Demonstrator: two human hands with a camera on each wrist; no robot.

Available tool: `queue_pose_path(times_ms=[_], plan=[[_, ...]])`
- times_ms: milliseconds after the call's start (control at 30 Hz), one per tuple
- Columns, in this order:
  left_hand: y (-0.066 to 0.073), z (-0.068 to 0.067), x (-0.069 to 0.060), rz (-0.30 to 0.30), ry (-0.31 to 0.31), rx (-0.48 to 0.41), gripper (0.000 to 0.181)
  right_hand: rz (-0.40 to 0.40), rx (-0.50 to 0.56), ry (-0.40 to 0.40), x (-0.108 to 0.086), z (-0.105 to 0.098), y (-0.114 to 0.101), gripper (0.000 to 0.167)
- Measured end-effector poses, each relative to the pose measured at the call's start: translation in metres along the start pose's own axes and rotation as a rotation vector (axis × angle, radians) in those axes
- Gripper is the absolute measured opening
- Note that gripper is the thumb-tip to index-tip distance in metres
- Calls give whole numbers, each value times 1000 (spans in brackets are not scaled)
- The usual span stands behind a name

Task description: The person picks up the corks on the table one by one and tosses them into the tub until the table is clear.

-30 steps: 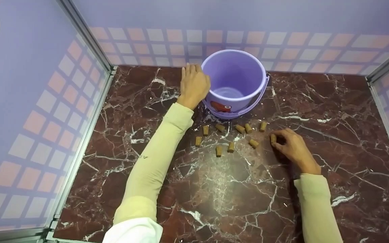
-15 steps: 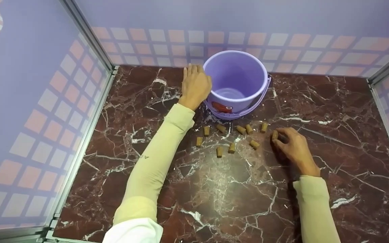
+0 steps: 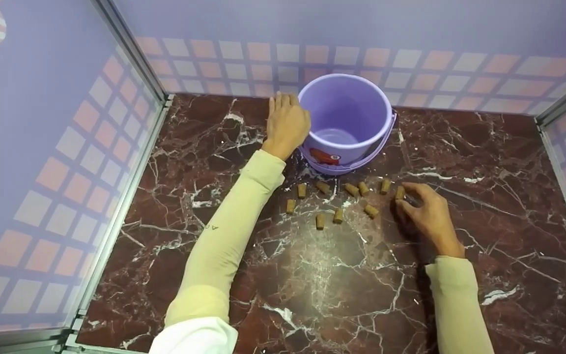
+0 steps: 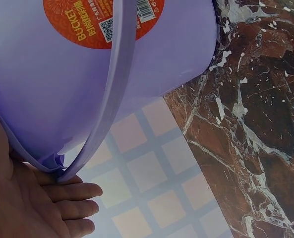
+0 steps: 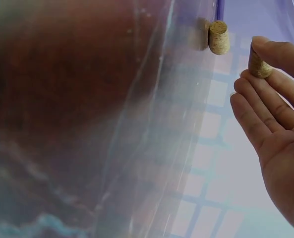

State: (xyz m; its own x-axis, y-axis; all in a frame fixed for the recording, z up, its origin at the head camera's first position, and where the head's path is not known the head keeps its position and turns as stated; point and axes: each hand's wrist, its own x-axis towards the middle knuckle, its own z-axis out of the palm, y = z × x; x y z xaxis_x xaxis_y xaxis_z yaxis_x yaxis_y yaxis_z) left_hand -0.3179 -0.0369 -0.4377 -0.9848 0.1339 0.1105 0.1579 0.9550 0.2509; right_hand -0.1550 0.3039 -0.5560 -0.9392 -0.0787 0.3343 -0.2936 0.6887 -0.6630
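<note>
A purple bucket (image 3: 344,110) stands near the back wall, its handle (image 4: 118,74) hanging down the front. At the bucket's left rim my left hand (image 3: 287,123) grips the edge between thumb and index finger, the other fingers extended, as the left wrist view shows from below (image 4: 32,203). My right hand (image 3: 428,214) pinches a cork (image 3: 400,192) between thumb and index finger, right of the other corks; the right wrist view shows this cork (image 5: 258,67) between the fingertips. Several corks lie in front of the bucket, the nearest one (image 3: 385,186) just left of the pinched cork.
Purple walls with pink and white squares (image 3: 229,64) enclose the dark red marble-patterned table (image 3: 312,295) at the back and both sides. Other corks, such as one at the left (image 3: 290,206) and one at the front (image 3: 320,221), lie between my forearms.
My right hand has shifted slightly with its cork toward the back, level with the nearest cork. The left hand stays at the bucket's rim; the whole view has drifted a little.
</note>
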Motion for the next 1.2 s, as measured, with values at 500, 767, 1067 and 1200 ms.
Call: queue_pose_path(times_ms=[500, 767, 1067, 1200], plan=[[-2, 1, -1, 16, 24, -50, 60, -2, 1, 26, 7, -5, -11, 40], [-2, 2, 0, 9, 15, -44, 60, -17, 29, 61, 14, -10, -20, 42], [-2, 0, 0, 3, -4, -17, 63, -58, 14, 117, 25, -17, -32, 42], [-1, 0, -1, 0, -14, -19, 64, -52, 1, 134, 28, -20, -37, 43]])
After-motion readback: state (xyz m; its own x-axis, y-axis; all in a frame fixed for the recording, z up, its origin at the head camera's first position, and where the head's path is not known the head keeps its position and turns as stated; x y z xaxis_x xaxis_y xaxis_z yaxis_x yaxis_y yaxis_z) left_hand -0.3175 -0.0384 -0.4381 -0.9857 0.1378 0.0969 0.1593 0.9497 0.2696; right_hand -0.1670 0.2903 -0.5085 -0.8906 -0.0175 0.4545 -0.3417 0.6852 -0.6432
